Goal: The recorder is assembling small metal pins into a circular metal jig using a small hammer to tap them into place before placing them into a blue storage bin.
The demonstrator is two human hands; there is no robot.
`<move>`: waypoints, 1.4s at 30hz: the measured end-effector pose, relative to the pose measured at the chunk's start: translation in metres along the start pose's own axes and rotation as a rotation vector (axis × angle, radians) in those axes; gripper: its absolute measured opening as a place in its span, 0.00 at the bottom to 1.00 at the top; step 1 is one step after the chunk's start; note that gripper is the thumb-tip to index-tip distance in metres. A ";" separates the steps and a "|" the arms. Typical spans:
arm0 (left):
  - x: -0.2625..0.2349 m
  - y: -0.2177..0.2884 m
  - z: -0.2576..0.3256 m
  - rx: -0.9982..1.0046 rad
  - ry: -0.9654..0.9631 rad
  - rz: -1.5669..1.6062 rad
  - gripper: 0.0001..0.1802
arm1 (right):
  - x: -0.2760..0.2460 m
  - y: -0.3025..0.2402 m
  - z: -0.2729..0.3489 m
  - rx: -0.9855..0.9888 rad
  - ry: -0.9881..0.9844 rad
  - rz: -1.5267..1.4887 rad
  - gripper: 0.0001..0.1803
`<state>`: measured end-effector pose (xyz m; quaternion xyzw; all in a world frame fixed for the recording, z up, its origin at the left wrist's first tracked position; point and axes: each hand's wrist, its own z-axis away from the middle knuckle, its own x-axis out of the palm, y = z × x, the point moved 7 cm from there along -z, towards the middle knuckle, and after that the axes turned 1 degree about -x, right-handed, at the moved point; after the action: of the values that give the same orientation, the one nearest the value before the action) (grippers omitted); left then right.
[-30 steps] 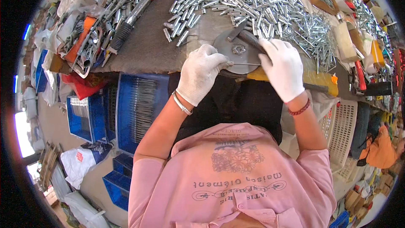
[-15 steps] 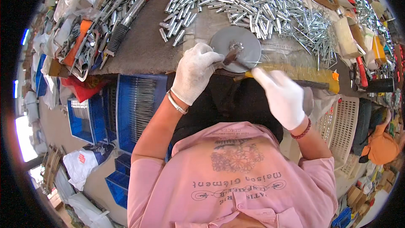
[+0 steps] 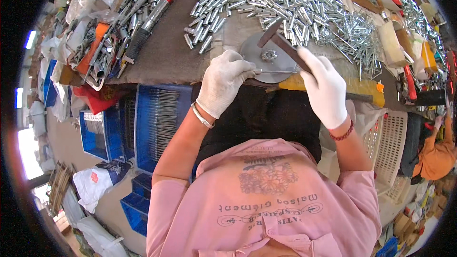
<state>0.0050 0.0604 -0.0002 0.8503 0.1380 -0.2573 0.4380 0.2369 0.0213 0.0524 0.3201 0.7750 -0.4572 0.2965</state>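
My right hand [image 3: 326, 88], in a white glove, is closed round the handle of a hammer [image 3: 291, 53]. The hammer is raised, with its dark head over the far part of a round grey metal disc [image 3: 251, 47]. My left hand [image 3: 226, 83], also gloved in white, pinches a thin metal pin [image 3: 278, 71] by its left end. That pin reaches sideways across the near part of the disc. Whether a small tube sits on it inside my fingers, I cannot tell. A small rough metal piece [image 3: 269, 55] stands at the disc's middle.
Silver metal tubes [image 3: 266, 2] are heaped behind the disc, with loose thin pins [image 3: 359, 40] to their right. Hand tools [image 3: 102, 50] crowd the left of the bench. Below are a blue crate [image 3: 143, 133] of rods and a white plastic basket [image 3: 390, 138]. A person in orange [image 3: 435, 150] is far right.
The hammer has gone up from low over the disc, uncovering the metal piece at its middle. My right hand has risen slightly. My left hand stays beside the disc, still pinching the pin.
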 end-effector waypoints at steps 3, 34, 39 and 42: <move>0.001 -0.003 0.003 -0.057 -0.009 0.036 0.08 | -0.023 -0.015 0.021 -0.090 0.172 -0.055 0.28; -0.005 0.001 0.004 -0.027 0.009 -0.003 0.10 | 0.045 -0.009 0.016 0.097 -0.265 0.100 0.07; 0.000 0.020 0.035 -0.170 0.198 0.032 0.23 | 0.070 -0.003 0.042 0.387 -0.540 -0.430 0.13; 0.017 0.019 0.049 -0.466 0.093 0.263 0.30 | 0.077 -0.008 0.058 0.723 -0.641 -0.766 0.14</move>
<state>0.0128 0.0090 -0.0208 0.7480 0.1020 -0.1202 0.6447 0.1932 -0.0167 -0.0252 -0.0539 0.5030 -0.8386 0.2022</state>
